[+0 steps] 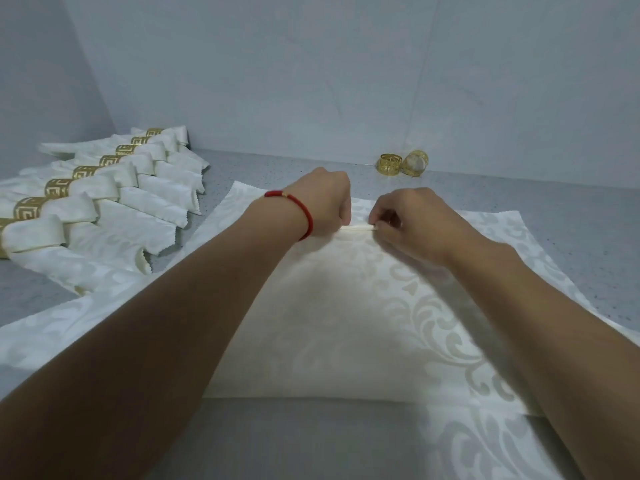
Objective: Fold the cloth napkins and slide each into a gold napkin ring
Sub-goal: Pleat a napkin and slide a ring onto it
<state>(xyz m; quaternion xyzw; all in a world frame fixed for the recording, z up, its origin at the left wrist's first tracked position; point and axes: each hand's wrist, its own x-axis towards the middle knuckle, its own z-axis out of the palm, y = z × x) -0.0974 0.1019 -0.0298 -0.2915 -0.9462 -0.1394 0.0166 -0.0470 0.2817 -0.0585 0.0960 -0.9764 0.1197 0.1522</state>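
Far left, on the grey speckled surface [571,216]: a row of finished napkins [114,202], each folded and threaded through a gold ring [59,187], overlapping in a diagonal line. Centre: a cream damask napkin [346,306] lying flat; left hand [325,202], red bracelet [298,206] at the wrist, grip pinching its narrow rolled far edge; right hand [408,216] pinching the same edge just beside it. Back right, near the wall: two loose gold rings [403,163], apart from the napkin.

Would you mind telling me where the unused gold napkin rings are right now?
In the head view, two empty gold napkin rings sit side by side at the far right of the counter, against the wall, beyond the right hand.
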